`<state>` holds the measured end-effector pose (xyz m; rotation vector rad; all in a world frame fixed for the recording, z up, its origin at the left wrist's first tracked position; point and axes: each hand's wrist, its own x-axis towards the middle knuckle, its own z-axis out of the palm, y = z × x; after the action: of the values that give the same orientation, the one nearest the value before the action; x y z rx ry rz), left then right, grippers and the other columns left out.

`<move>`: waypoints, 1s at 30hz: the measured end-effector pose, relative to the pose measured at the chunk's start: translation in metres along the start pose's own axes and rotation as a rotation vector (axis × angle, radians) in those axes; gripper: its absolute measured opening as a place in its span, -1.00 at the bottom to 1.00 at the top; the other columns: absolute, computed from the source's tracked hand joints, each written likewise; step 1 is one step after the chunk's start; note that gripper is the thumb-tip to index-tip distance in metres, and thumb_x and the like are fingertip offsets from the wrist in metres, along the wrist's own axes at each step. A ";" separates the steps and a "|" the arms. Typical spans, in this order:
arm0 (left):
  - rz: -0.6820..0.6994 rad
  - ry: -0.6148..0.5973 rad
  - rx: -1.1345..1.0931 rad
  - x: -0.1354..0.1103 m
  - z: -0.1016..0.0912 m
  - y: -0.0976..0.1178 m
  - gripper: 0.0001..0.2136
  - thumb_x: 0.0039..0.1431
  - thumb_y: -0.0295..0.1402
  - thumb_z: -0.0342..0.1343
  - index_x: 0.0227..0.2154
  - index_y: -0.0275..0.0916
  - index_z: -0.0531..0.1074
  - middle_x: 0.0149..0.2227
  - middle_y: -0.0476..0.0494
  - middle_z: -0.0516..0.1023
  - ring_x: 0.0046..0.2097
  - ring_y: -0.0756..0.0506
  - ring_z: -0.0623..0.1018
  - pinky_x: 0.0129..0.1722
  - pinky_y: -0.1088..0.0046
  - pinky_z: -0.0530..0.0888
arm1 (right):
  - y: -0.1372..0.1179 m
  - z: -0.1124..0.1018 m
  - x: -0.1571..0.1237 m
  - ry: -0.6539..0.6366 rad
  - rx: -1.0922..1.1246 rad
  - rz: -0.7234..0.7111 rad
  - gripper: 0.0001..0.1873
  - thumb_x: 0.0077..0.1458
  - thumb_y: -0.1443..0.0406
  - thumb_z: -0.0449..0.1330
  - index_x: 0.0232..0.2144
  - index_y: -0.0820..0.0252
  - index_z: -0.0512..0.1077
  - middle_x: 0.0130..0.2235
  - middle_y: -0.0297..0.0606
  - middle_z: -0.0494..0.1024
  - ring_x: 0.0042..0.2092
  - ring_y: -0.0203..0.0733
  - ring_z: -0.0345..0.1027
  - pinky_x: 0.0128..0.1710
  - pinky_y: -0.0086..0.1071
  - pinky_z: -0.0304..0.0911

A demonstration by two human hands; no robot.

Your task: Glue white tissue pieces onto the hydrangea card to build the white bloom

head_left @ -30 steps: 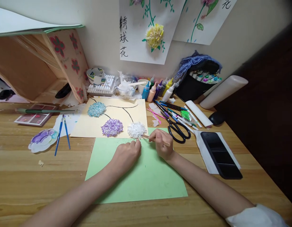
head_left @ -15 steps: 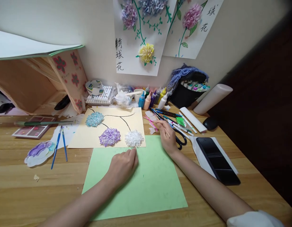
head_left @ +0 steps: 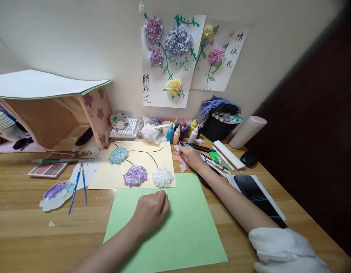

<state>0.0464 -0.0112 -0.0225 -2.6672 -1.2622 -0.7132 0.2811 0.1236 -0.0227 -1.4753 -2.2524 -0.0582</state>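
Note:
My left hand lies with its fingers curled on the green sheet, just below the white paper flower; nothing shows in it. That flower, a purple one and a blue one sit on a cream sheet with thin dark stems drawn between them. Right of this sheet, my right hand is closed in a pinch on a thin stick, mostly hidden by the fingers. It is beside pink strips and several pens.
Paint bottles stand along the wall. Scissors lie partly under my right forearm, with a phone farther right. At left are a paint palette, two brushes and a box. Flower pictures hang above.
My right hand has moved forward and left, nearer the paint bottles, and turned so the stick shows less. My left hand stays on the green sheet. The view has tilted up.

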 end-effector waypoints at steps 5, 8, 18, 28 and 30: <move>-0.005 0.022 -0.015 0.000 -0.002 0.000 -0.79 0.16 -0.47 -0.12 -0.58 -0.23 0.21 -0.69 0.08 0.34 -0.67 0.05 0.32 -0.61 0.47 0.07 | -0.004 0.000 -0.003 0.056 0.004 0.005 -0.86 0.07 0.46 0.05 -0.49 0.19 0.29 -0.44 -0.23 0.41 -0.32 -0.14 0.27 -0.33 -0.38 0.12; -0.008 0.026 -0.023 -0.001 -0.002 0.000 -0.79 0.16 -0.46 -0.13 -0.58 -0.23 0.21 -0.69 0.08 0.35 -0.67 0.05 0.32 -0.61 0.48 0.07 | -0.005 -0.008 -0.010 0.100 0.020 0.020 -0.88 0.05 0.45 0.06 -0.48 0.18 0.27 -0.42 -0.22 0.40 -0.30 -0.12 0.26 -0.30 -0.36 0.12; -0.028 -0.011 -0.039 -0.001 0.001 -0.002 -0.80 0.17 -0.46 -0.12 -0.57 -0.23 0.21 -0.67 0.07 0.36 -0.65 0.05 0.33 -0.59 0.48 0.08 | 0.003 0.009 -0.002 0.170 0.123 0.149 -0.87 -0.01 0.48 0.05 -0.47 0.17 0.28 -0.41 -0.25 0.47 -0.33 -0.15 0.35 -0.34 -0.38 0.15; -0.033 -0.016 -0.063 -0.002 0.001 -0.002 -0.79 0.18 -0.44 -0.12 -0.57 -0.22 0.20 -0.68 0.08 0.35 -0.65 0.05 0.31 -0.60 0.47 0.07 | 0.001 -0.015 -0.014 0.231 0.211 0.212 -0.90 -0.02 0.44 0.04 -0.47 0.16 0.27 -0.37 -0.25 0.52 -0.33 -0.15 0.41 -0.32 -0.38 0.21; -0.036 -0.019 -0.066 -0.003 0.001 -0.002 -0.79 0.18 -0.44 -0.12 -0.57 -0.22 0.21 -0.68 0.08 0.35 -0.65 0.05 0.31 -0.60 0.46 0.07 | 0.000 -0.020 -0.017 0.249 0.263 0.232 -0.92 -0.03 0.42 0.06 -0.47 0.16 0.27 -0.37 -0.25 0.53 -0.33 -0.15 0.42 -0.33 -0.37 0.22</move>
<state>0.0442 -0.0117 -0.0249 -2.7163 -1.3164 -0.7488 0.2942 0.1032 -0.0111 -1.4844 -1.8061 0.1154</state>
